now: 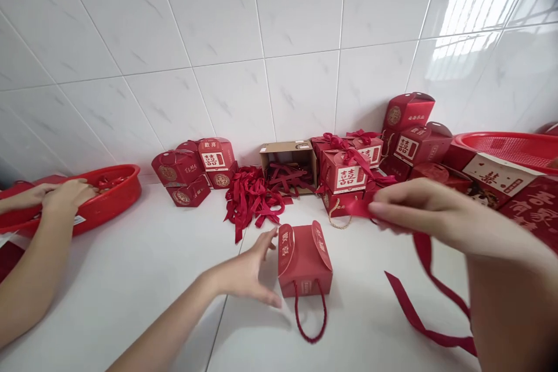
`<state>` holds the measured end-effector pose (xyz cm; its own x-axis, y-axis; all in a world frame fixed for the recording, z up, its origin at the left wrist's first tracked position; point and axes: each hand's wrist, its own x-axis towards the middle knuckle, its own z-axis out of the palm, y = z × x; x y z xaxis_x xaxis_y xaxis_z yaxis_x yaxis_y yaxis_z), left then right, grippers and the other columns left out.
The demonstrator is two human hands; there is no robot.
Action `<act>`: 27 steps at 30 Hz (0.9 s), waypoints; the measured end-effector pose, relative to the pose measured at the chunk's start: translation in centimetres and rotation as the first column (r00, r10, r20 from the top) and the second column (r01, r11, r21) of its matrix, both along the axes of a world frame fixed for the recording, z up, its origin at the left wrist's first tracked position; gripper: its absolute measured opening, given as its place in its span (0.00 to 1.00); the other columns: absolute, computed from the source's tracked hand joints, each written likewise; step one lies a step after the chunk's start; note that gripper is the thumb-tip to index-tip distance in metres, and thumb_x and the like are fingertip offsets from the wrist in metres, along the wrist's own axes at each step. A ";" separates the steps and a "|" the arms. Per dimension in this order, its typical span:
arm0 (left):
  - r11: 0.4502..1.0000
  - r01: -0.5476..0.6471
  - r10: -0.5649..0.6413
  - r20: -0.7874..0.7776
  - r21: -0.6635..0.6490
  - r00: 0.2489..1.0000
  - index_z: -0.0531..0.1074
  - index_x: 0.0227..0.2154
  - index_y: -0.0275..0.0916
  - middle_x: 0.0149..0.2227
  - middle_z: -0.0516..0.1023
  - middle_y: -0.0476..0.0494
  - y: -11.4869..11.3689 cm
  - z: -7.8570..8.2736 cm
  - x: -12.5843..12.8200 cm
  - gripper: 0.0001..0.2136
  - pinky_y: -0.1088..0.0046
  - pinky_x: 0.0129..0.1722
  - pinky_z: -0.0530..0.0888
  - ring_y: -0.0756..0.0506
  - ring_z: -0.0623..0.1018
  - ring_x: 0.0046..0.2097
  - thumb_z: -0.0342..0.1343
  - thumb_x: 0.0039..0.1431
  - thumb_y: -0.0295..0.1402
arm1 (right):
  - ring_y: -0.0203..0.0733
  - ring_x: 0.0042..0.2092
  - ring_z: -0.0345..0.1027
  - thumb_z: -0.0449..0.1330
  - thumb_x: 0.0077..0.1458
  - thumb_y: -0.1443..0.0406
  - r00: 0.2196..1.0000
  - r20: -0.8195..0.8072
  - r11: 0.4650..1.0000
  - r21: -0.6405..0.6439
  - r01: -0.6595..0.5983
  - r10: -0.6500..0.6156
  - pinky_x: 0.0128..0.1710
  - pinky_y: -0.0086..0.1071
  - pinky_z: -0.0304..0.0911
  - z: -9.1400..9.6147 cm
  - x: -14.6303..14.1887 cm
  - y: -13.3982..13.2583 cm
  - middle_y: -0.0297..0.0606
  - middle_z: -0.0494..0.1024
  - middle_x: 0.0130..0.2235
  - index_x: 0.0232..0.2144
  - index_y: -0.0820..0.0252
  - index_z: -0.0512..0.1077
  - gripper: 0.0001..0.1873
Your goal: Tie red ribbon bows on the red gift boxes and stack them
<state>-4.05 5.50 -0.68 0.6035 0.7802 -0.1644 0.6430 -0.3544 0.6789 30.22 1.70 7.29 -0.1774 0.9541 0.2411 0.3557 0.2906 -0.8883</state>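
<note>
A red gift box (306, 258) with a folded top and gold lettering stands on the white table in front of me. Its dark red cord handle (311, 340) droops toward me. Just to the left of the box, my left hand (249, 270) is open with thumb and fingers spread; whether a fingertip touches the box I cannot tell. On the right, my raised right hand (410, 206) pinches a red ribbon (429, 267), whose tails hang and trail over the table. That hand is slightly blurred.
Behind the box lie a heap of red ribbons (250, 197) and an open cardboard box (288, 148) holding more ribbon. Stacked gift boxes (192, 168) stand back left, ribboned ones (346, 177) back right. Another person's hands (67, 192) reach into a red basin (133, 186) at left.
</note>
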 end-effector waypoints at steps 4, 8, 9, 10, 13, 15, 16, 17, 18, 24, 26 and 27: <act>0.990 -0.056 0.098 -0.347 0.129 0.933 0.54 0.62 0.48 0.65 0.53 0.36 -1.2 7.1 0.4 0.42 0.54 0.49 0.71 0.28 0.59 0.63 0.60 0.45 0.54 | 0.34 0.26 0.61 0.58 0.55 0.56 0.901 0.206 0.901 -0.300 -0.312 0.381 0.26 0.29 0.56 1.1 -2.0 2.2 0.33 0.70 0.23 0.19 0.61 0.70 0.18; 0.952 0.026 0.091 -0.363 0.306 0.927 0.58 0.59 0.55 0.65 0.53 0.46 -3.8 10.1 3.6 0.27 0.54 0.54 0.68 0.33 0.57 0.64 0.52 0.56 0.49 | 0.33 0.26 0.59 0.56 0.55 0.61 0.850 0.157 0.813 -0.419 -0.404 0.503 0.28 0.30 0.55 0.2 -2.8 3.8 0.32 0.67 0.22 0.17 0.62 0.67 0.17; 0.940 0.048 0.082 -0.360 0.338 0.929 0.59 0.58 0.55 0.66 0.51 0.47 -4.1 9.9 4.5 0.25 0.52 0.55 0.66 0.33 0.52 0.66 0.52 0.57 0.48 | 0.33 0.25 0.58 0.56 0.55 0.62 0.841 0.134 0.794 -0.434 -0.426 0.524 0.29 0.30 0.55 0.0 -2.8 4.1 0.32 0.66 0.21 0.16 0.62 0.66 0.17; 0.930 0.065 0.076 -0.361 0.363 0.929 0.61 0.56 0.53 0.67 0.49 0.47 -4.2 9.5 5.3 0.23 0.49 0.56 0.65 0.31 0.48 0.67 0.51 0.58 0.46 | 0.33 0.25 0.58 0.55 0.54 0.62 0.838 0.109 0.781 -0.443 -0.440 0.534 0.29 0.31 0.55 -0.3 -2.9 4.3 0.32 0.66 0.20 0.16 0.62 0.66 0.17; 0.904 0.085 0.084 -0.368 0.420 0.926 0.66 0.51 0.47 0.66 0.52 0.42 -3.8 8.1 6.8 0.16 0.45 0.56 0.62 0.31 0.45 0.67 0.48 0.60 0.39 | 0.34 0.25 0.57 0.55 0.53 0.63 0.854 0.047 0.772 -0.455 -0.443 0.518 0.30 0.32 0.55 -0.9 -3.0 4.8 0.32 0.65 0.20 0.15 0.61 0.66 0.16; 0.892 0.094 0.079 -0.358 0.442 0.930 0.68 0.48 0.45 0.63 0.57 0.40 -3.2 7.4 7.2 0.14 0.46 0.57 0.61 0.34 0.48 0.66 0.47 0.60 0.37 | 0.34 0.25 0.57 0.55 0.53 0.63 0.864 0.039 0.775 -0.464 -0.429 0.502 0.30 0.32 0.55 -1.2 -3.2 5.0 0.33 0.65 0.20 0.15 0.61 0.66 0.16; 0.888 0.100 0.071 -0.349 0.448 0.935 0.68 0.47 0.45 0.62 0.58 0.40 -2.9 7.3 7.2 0.13 0.47 0.57 0.61 0.35 0.49 0.66 0.47 0.60 0.37 | 0.35 0.25 0.57 0.56 0.52 0.62 0.866 0.044 0.775 -0.471 -0.422 0.499 0.30 0.32 0.55 -1.3 -3.3 5.1 0.33 0.66 0.20 0.15 0.61 0.66 0.16; 0.887 0.102 0.064 -0.337 0.451 0.940 0.68 0.47 0.45 0.62 0.60 0.41 -2.7 7.2 7.3 0.13 0.47 0.57 0.61 0.35 0.50 0.66 0.47 0.60 0.37 | 0.35 0.25 0.58 0.56 0.52 0.62 0.866 0.049 0.773 -0.477 -0.417 0.498 0.30 0.32 0.55 -1.4 -3.4 5.2 0.33 0.66 0.20 0.15 0.61 0.66 0.16; 0.885 0.101 0.058 -0.323 0.454 0.945 0.69 0.46 0.46 0.61 0.61 0.42 -2.6 7.1 7.3 0.13 0.48 0.57 0.61 0.36 0.50 0.66 0.47 0.60 0.37 | 0.35 0.25 0.58 0.56 0.52 0.62 0.865 0.051 0.770 -0.483 -0.416 0.499 0.30 0.32 0.55 -1.4 -3.5 5.3 0.33 0.66 0.20 0.15 0.61 0.66 0.16; 0.893 0.008 0.083 -0.182 0.450 0.980 0.71 0.44 0.44 0.58 0.66 0.43 -1.8 6.4 7.8 0.12 0.54 0.55 0.65 0.37 0.57 0.62 0.46 0.61 0.34 | 0.35 0.26 0.57 0.56 0.53 0.60 0.864 0.045 0.767 -0.486 -0.419 0.501 0.32 0.33 0.54 -1.8 -3.8 5.4 0.32 0.65 0.21 0.16 0.61 0.65 0.17; 0.918 -0.031 0.089 -0.129 0.395 0.988 0.71 0.44 0.43 0.56 0.68 0.43 -1.5 5.9 8.0 0.12 0.56 0.55 0.66 0.38 0.60 0.60 0.46 0.61 0.33 | 0.35 0.26 0.55 0.56 0.54 0.60 0.854 0.053 0.766 -0.474 -0.434 0.517 0.32 0.33 0.53 -1.8 -3.7 5.4 0.32 0.64 0.21 0.16 0.61 0.65 0.17; 0.929 -0.043 0.088 -0.106 0.368 0.991 0.72 0.43 0.43 0.55 0.69 0.43 -1.3 5.7 8.1 0.12 0.57 0.55 0.66 0.39 0.61 0.59 0.46 0.61 0.33 | 0.34 0.26 0.55 0.56 0.54 0.60 0.849 0.057 0.767 -0.465 -0.443 0.525 0.31 0.33 0.52 -1.7 -3.7 5.4 0.32 0.64 0.21 0.16 0.61 0.64 0.18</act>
